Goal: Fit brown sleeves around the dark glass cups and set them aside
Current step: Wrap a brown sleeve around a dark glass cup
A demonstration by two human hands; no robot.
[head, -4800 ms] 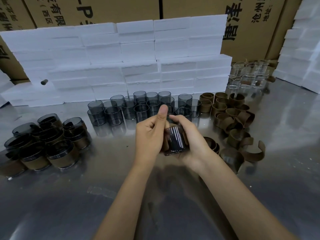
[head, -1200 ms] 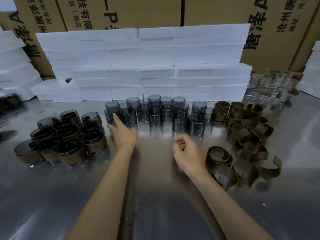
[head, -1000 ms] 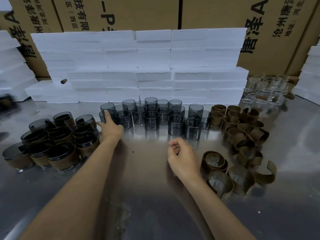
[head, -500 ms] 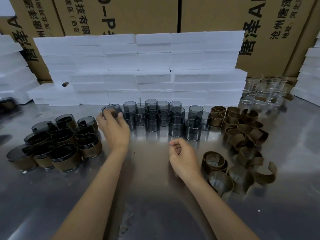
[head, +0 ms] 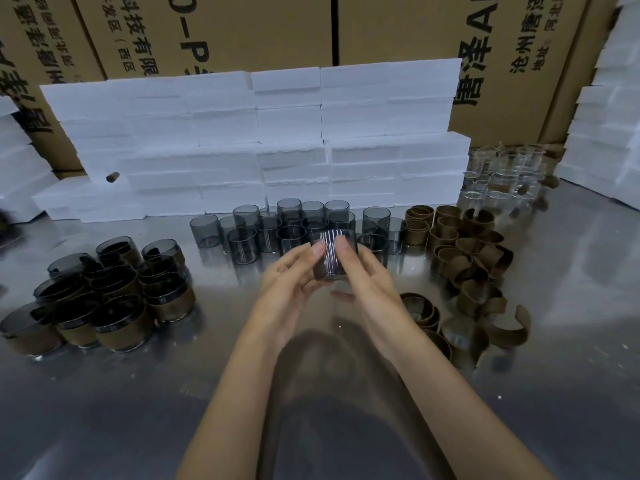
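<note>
Bare dark glass cup (head: 331, 254) held upright between both hands' fingers (head: 317, 249).

The dark glass cup (head: 333, 253) blurs with streaked reflections; its lower sides sit hidden behind both thumbs. Cardboard cartons (head: 398, 32) are cut off at the top edge, their print incomplete. Clear glasses (head: 502, 174) are too blurred to count.

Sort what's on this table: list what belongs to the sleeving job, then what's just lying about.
Job:
held dark cup, in left hand and right hand
bare dark cups
brown sleeves
sleeved cups

Lying about:
white foam blocks
clear glasses
cardboard boxes
</note>
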